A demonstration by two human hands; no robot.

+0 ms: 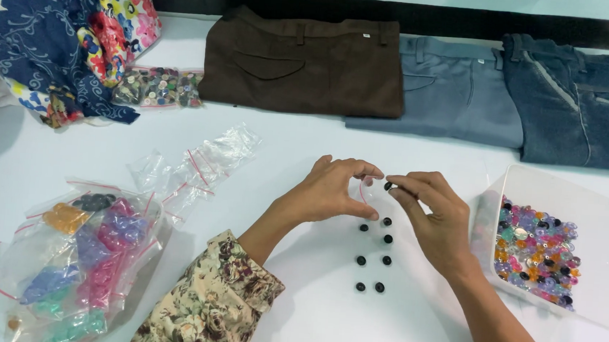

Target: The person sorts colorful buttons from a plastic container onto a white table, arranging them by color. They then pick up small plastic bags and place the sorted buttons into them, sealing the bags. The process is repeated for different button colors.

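1. Near the middle of the frame, the left hand (332,191) holds a small clear zip bag (364,191) between thumb and forefinger, its mouth turned toward the right hand (433,219); the bag is thin, limp film, so it will fold or close unless pinched at the rim on both sides.
2. At the bag's mouth, the right hand's fingers (398,187) pinch one small black button (388,186); whether it is already past the rim I cannot tell.
3. Just below the hands, seven more black buttons (374,251) lie loose on the white desk (309,314) in two rough columns; they look hard, light and smooth, likely to skid or roll if nudged, and best taken edge-on between two fingertips.
4. At the right of the frame, a clear plastic tray (602,206) holds a heap of mixed coloured buttons (536,251), near the right wrist but not touching it.
5. At lower left, filled zip bags (76,262) of sorted buttons in orange, purple, pink, blue and green lie piled; empty zip bags (194,167) lie scattered just above them.
6. Along the top edge, folded brown trousers (301,60), grey trousers (453,88) and blue jeans (581,97) lie side by side; patterned fabric (56,39) is bunched at upper left, with another bag of mixed buttons (159,86) beside it.
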